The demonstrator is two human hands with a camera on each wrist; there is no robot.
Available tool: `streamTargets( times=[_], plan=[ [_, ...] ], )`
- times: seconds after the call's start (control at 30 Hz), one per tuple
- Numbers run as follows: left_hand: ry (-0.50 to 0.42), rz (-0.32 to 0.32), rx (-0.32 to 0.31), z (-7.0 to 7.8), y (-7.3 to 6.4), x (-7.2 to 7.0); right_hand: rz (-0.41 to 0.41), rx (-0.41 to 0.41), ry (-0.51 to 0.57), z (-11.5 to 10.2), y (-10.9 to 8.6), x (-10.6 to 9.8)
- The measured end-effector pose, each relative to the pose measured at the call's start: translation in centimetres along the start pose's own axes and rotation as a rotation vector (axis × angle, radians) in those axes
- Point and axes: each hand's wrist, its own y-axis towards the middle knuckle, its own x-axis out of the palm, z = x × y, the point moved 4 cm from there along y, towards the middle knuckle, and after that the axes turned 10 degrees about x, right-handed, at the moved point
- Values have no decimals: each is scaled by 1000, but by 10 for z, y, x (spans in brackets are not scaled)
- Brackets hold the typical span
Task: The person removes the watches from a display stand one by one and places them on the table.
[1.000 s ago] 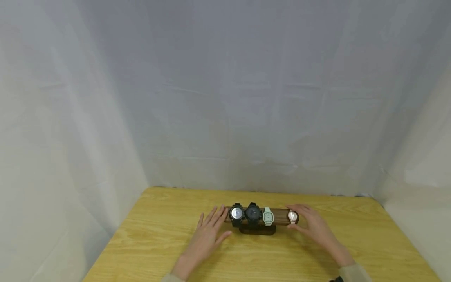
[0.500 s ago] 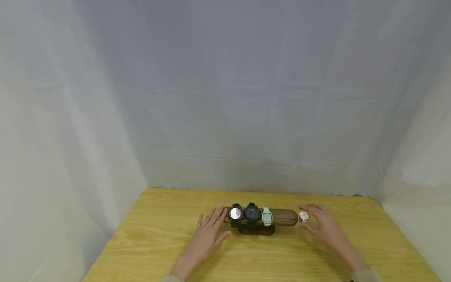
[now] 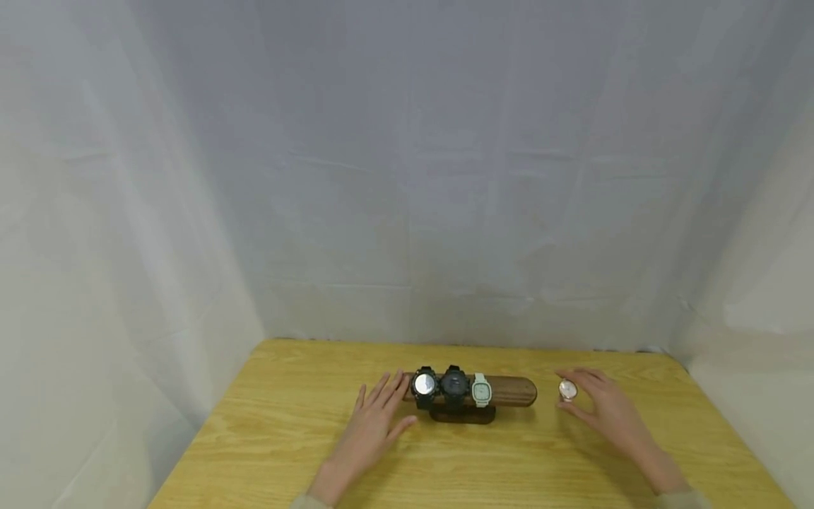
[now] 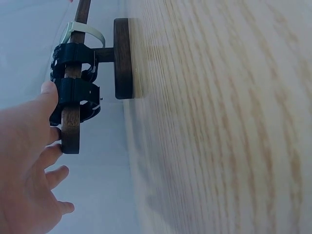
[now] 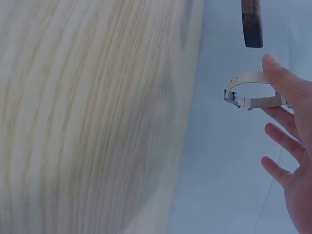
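A small round-faced watch (image 3: 568, 389) with a pale, buckled strap (image 5: 253, 78) is pinched between the thumb and fingers of my right hand (image 3: 607, 410), off the right end of the wooden watch stand (image 3: 514, 391). My left hand (image 3: 372, 431) has its fingers spread, fingertips at the stand's left end. On the stand's bar hang a black watch with a bright face (image 3: 425, 384), a darker black watch (image 3: 454, 383) and a pale green square watch (image 3: 482, 390). In the left wrist view the left fingers lie behind the bar's end (image 4: 71, 131).
The stand's dark base (image 3: 462, 414) rests on a wood-grain table (image 3: 286, 424). White curtains (image 3: 407, 212) hang behind the table and along both sides.
My right hand has drawn the small watch off the bar's right end and carried it further right. The left hand stays at the stand's left end.
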Motion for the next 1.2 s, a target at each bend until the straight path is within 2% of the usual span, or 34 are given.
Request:
streamTargets(
  times=[0.5,0.83,1.0,1.2],
  plan=[
    [-13,2,1,-1,1,2,11,-19,-58,24,-17,-8],
    [-4,-5,-3,0,1,2,-95,38,-86,35,-28,-13],
    [-9,-19,-11,0,1,2,-104,32,-110,41,-34,-14],
    [-8,-6,-3,0,1,1,-121,38,-130,47,-41,-16]
  ],
)
